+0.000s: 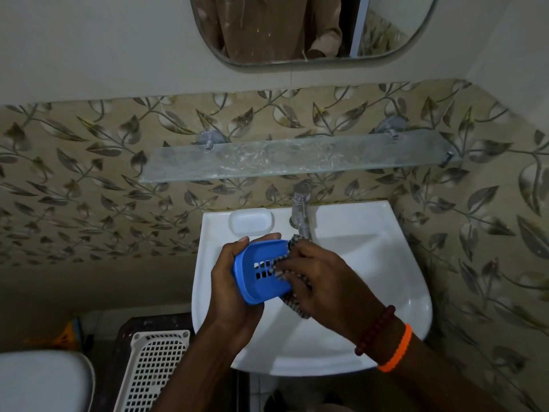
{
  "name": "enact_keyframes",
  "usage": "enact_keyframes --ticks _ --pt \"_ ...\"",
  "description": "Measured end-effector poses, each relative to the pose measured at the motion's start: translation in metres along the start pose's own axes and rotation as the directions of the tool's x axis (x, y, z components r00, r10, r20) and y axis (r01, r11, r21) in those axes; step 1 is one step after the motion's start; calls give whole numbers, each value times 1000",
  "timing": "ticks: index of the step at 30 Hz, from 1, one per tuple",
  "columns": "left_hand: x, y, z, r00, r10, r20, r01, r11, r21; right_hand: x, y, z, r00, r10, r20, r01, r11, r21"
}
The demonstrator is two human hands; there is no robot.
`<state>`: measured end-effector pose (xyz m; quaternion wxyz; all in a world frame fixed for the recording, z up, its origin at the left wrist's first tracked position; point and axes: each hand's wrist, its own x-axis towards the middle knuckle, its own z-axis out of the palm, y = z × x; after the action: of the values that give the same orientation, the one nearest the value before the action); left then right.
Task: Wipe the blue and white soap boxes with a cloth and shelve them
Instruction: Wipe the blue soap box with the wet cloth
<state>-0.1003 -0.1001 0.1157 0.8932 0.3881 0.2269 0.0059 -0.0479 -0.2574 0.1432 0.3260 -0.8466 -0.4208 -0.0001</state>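
Observation:
My left hand [234, 288] grips a blue soap box [257, 276] with slotted holes, tilted over the white sink [371, 292]. My right hand [318, 278] holds a checked cloth [297, 306] and presses it into the box's inner side. The cloth wraps over the box's right end, partly hidden under my fingers. A white soap box [250, 222] sits on the sink's back left ledge. The glass shelf [297, 157] hangs on the wall above the sink with nothing on it.
A chrome tap [300, 214] stands at the back of the sink, close to my right hand. A mirror [312, 28] hangs above the shelf. A perforated white basket [151, 370] and a toilet lid [41, 382] lie at lower left.

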Motion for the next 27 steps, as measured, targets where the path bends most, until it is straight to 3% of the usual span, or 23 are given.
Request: enact_keyframes --ticks 2,5,8,11,14,17,23,27 --pt "-1 -3 1 1000 11 -25 -10 1000 22 0 -1 4 997 79 -10 -80 993 -87" --pt "0 -5 5 1000 26 -12 -26 1000 0 3 -13 9 994 63 -87 -62 998 13" --pt "0 -8 6 1000 7 -1 -7 999 -36 6 -27 11 999 -13 -53 17 996 87" --pt "-1 -8 4 999 38 -10 -38 999 -19 7 -22 6 1000 12 8 -12 1000 21" --pt "-3 -6 5 996 85 -22 -84 996 32 6 -12 5 987 142 70 -132 982 -131" --pt "-3 -7 7 993 121 -2 -120 988 97 7 -11 6 966 258 22 -245 940 -239" --pt "-4 -11 13 981 187 56 -194 959 206 14 -15 9 896 424 -131 -442 880 -174" --pt "-4 -13 15 972 225 69 -235 947 218 13 -8 9 860 509 -24 -510 858 -62"
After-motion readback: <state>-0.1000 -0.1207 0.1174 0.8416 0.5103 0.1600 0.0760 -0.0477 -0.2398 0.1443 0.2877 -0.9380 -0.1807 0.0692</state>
